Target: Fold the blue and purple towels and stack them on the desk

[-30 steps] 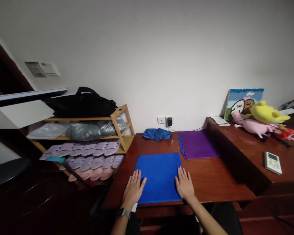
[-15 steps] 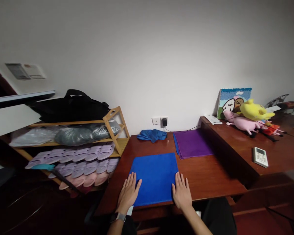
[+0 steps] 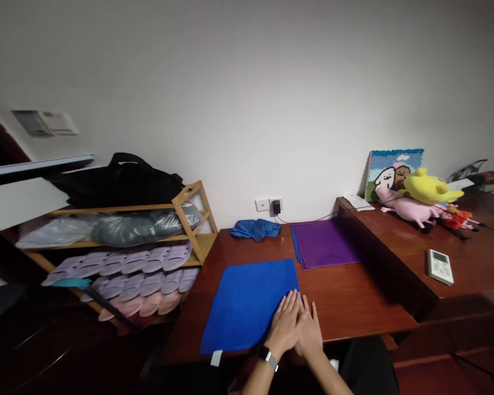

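Observation:
A blue cloth lies spread flat near the front edge of the wooden desk, with a small white tag at its front left corner. My left hand, with a watch on its wrist, rests on the cloth's right part, fingers stretched out. Beside it and touching it, my right hand lies over the cloth's right edge, fingers also stretched out. Part of the cloth's front right corner is hidden under the hands. Neither hand grips anything.
A crumpled blue cloth and a purple cloth lie farther back. A charger is plugged into the wall. On the right, a raised desk holds plush toys and a white remote. Left stands a shoe rack.
My left hand has moved right, from the cloth's left edge to beside my right hand. The right hand stays at the right edge. The cloth's left edge is now uncovered.

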Demonstrator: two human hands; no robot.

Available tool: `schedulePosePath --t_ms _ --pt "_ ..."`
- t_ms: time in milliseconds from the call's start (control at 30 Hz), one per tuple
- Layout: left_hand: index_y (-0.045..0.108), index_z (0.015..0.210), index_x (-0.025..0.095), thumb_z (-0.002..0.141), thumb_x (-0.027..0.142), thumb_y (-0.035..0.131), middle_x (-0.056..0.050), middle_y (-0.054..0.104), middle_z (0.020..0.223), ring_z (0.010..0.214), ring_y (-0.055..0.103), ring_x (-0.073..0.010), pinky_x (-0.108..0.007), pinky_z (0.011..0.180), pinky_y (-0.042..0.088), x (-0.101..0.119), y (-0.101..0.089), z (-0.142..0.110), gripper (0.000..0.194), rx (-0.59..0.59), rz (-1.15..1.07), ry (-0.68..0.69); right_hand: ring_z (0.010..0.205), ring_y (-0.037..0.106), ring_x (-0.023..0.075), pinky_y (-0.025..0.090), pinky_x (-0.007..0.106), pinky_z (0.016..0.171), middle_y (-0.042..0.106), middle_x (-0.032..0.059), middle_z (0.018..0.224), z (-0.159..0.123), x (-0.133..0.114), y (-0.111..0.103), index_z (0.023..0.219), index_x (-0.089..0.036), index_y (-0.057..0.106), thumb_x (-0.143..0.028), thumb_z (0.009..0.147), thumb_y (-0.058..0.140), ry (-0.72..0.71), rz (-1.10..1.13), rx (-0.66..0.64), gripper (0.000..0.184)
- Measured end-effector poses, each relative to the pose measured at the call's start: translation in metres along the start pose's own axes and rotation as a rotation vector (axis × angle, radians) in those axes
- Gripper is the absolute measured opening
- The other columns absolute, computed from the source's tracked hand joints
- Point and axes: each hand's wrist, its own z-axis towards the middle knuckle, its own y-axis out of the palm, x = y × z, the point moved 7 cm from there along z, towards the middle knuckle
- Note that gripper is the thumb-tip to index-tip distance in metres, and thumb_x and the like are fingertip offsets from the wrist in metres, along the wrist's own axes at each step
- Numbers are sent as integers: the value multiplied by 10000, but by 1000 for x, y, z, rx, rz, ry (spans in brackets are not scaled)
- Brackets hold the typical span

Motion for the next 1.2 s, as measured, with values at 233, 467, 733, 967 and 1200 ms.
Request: schedulePosePath --t_ms 233,467,733,967,1200 --pt "104 1633 259 1064 520 248 -34 245 1683 1552 237 -216 -470 1277 232 -60 -8 -47 642 -10 106 -136 1571 16 230 5 485 1278 91 -12 1683 -2 -2 -13 1623 -194 170 -434 1045 159 116 3 -10 626" --pt "286 1607 176 1014 626 246 -84 316 1653 1535 286 -263 -498 1261 243 -169 -49 -124 745 52 281 -509 1571 34 225 9 472 1281 89 -29 1677 -5 -6 -22 1623 -184 165 -463 1044 147 139 9 -12 643" --pt "318 1586 98 977 685 258 -140 313 1647 1526 307 -278 -494 1248 271 -192 -52 -146 848 106 353 -546 1571 41 221 19 469 1280 91 -22 1682 -3 -6 -21 1623 -168 150 -454 1043 150 156 -10 -29 647" --pt "359 1571 102 980 678 264 -145 347 1634 1515 331 -290 -496 1241 289 -191 -52 -145 831 131 372 -533 1570 73 225 23 487 1275 118 -23 1680 2 -4 -21 1623 -181 177 -447 1039 149 161 6 -61 642" --pt "346 1574 90 985 666 282 -144 324 1637 1521 311 -289 -503 1251 270 -192 -52 -144 826 122 378 -544 1573 41 215 15 455 1275 109 -6 1688 33 -3 -30 1629 -167 150 -499 1038 143 146 27 -17 678"
